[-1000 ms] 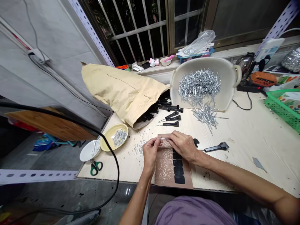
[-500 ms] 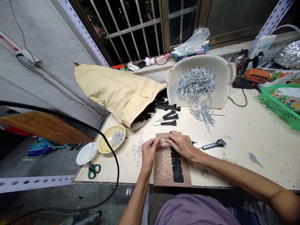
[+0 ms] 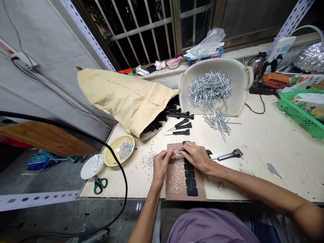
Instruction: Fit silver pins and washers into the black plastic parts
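Observation:
Over a brown board (image 3: pixel 177 192), my left hand (image 3: pixel 162 162) and my right hand (image 3: pixel 196 157) almost meet. A thin metal pin (image 3: pixel 176 151) spans the small gap between their fingertips, and both hands pinch it. Fingers hide its ends. Small pale specks cover much of the board, beside a column of black rounded squares (image 3: pixel 191 182); my right hand hides part of that column. To the right lies a black-handled piece with a thin metal shaft (image 3: pixel 230 155). Tiny clear beads or bits (image 3: pixel 149 161) are scattered left of the board.
A paper sack (image 3: pixel 124 98) spills black pieces (image 3: pixel 182 132). Behind stands a white tub (image 3: pixel 240 84) of metal pins (image 3: pixel 211 89), some heaped in front. At left are a yellow dish (image 3: pixel 110 158), a white bowl (image 3: pixel 88 168), and green-handled scissors (image 3: pixel 100 185). A green basket (image 3: pixel 301 114) sits right.
The whole view has shifted very slightly. Both hands stay nearly in place on the pin, with a slight change in how it lies between the fingertips.

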Motion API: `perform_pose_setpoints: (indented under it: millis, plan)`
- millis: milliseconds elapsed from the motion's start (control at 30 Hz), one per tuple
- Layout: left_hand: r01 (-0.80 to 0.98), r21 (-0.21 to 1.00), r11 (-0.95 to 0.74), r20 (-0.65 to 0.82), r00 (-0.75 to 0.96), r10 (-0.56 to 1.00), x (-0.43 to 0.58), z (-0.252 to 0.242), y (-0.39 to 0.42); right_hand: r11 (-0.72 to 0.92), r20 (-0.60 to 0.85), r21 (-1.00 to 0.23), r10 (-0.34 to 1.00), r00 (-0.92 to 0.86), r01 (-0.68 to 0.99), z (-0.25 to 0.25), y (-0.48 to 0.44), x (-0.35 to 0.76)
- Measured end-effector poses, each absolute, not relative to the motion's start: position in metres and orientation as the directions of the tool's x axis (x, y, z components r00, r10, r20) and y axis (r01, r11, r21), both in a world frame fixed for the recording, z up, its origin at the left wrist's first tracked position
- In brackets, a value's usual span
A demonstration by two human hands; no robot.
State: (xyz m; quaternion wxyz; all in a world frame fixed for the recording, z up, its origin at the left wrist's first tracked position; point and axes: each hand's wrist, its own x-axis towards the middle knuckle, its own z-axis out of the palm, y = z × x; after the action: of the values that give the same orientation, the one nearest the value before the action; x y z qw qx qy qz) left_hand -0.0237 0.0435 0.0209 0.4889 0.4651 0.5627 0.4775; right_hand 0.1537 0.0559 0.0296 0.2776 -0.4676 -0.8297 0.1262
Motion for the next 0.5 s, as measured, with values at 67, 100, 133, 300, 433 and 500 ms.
perform_pose_setpoints:
  millis: [67, 100, 133, 300, 433, 500]
  plan:
    - [-0.01, 0.99, 0.138, -0.138, -0.082, 0.987, -0.0222, 0.0194, 0.0441, 0.559, 0.425, -0.354, 0.81, -0.404, 0.749, 0.0291, 0.0543, 0.1524]
    - [-0.064, 0.985, 0.161, -0.166, -0.071, 0.984, -0.0212, 0.0187, 0.0445, 0.572, 0.463, -0.292, 0.786, -0.41, 0.767, 0.0285, 0.0536, 0.1517]
    - [-0.125, 0.973, 0.192, -0.2, -0.058, 0.978, -0.0202, 0.0181, 0.0449, 0.581, 0.493, -0.234, 0.762, -0.42, 0.78, 0.0277, 0.053, 0.1511]
    - [-0.277, 0.909, 0.311, -0.332, -0.034, 0.943, -0.0178, 0.0186, 0.0452, 0.601, 0.52, -0.141, 0.721, -0.458, 0.786, 0.0226, 0.0526, 0.15]
    - [-0.277, 0.907, 0.317, -0.338, -0.03, 0.941, -0.0183, 0.0206, 0.0444, 0.57, 0.46, -0.238, 0.779, -0.425, 0.786, 0.024, 0.0529, 0.1502]
    - [-0.286, 0.904, 0.317, -0.337, -0.022, 0.941, -0.0182, 0.0206, 0.0441, 0.561, 0.424, -0.275, 0.8, -0.425, 0.781, 0.0264, 0.0526, 0.1504]
